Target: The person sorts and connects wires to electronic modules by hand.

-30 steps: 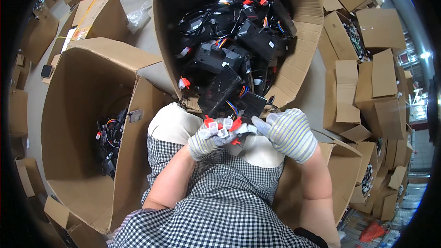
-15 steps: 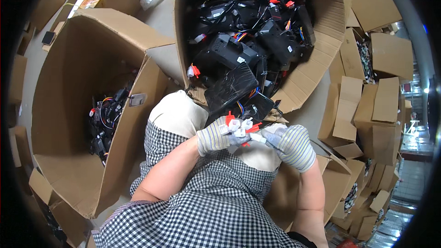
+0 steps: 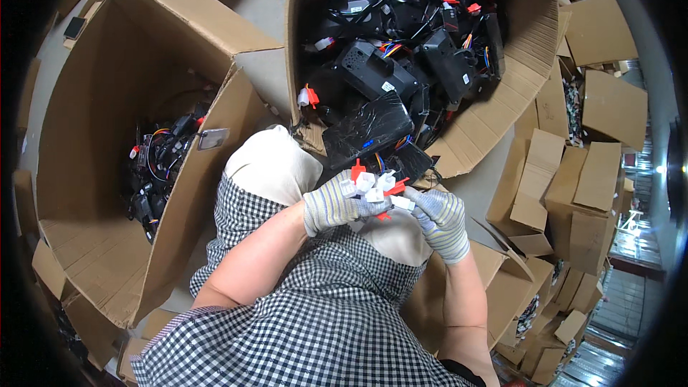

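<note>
Above my lap, my left hand (image 3: pixel 331 204), in a striped knit glove, is closed around a bunch of white and red plastic connectors (image 3: pixel 366 182). Their white housings and red tabs stick out past the fingers. My right hand (image 3: pixel 441 223), gloved the same way, pinches a white connector (image 3: pixel 403 203) at the right edge of that bunch. Just beyond the hands lies a scratched flat black box (image 3: pixel 367 129), tilted at the front of a large carton, with coloured wires (image 3: pixel 380 163) showing below it. Any leads under the connectors are hidden by my gloves.
The large open carton (image 3: pixel 527 93) ahead is filled with black plastic units (image 3: pixel 376 72) and cables. Left of my knee stands another open carton (image 3: pixel 93 222) with wired parts (image 3: pixel 163 161) at its bottom. Several more cartons (image 3: pixel 584 193) are stacked to the right.
My right hand has come slightly left, closer to the bunch, with the white connector still pinched. The view has shifted a little. My left hand keeps its hold.
</note>
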`<state>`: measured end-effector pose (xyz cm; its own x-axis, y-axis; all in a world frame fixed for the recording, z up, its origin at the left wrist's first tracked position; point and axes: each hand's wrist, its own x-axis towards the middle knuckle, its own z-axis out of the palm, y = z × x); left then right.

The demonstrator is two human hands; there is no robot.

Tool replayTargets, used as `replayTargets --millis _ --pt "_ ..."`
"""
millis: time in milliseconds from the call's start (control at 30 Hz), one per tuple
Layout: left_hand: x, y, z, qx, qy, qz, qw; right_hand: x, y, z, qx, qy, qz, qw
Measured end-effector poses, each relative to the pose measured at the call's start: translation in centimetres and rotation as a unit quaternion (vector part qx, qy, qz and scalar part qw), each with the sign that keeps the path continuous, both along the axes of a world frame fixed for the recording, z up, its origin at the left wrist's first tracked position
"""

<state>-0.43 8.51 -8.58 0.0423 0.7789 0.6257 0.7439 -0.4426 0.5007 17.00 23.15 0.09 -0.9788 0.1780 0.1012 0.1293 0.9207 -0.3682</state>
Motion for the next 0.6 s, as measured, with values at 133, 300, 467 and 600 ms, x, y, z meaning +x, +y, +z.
replayTargets --millis 133,300,467,600 --pt "0.5 0.0 0.7 -0.331 -0.560 -0.137 0.747 0.2 0.2 0.2 -0.012 -0.037 0.011 0.999" --pt "0.7 0.0 1.0 -0.270 -0.505 -0.152 0.806 1.4 -0.2 -0.6 -0.059 -0.059 -0.022 0.996" --pt "0.7 0.1 0.4 -0.329 -0.484 -0.141 0.798 2.1 -1.3 -0.9 -0.076 -0.038 -0.042 0.995" --pt "0.9 0.3 0.4 -0.313 -0.415 -0.150 0.841 2.8 -2.5 -1.0 -0.047 -0.011 -0.068 0.997"
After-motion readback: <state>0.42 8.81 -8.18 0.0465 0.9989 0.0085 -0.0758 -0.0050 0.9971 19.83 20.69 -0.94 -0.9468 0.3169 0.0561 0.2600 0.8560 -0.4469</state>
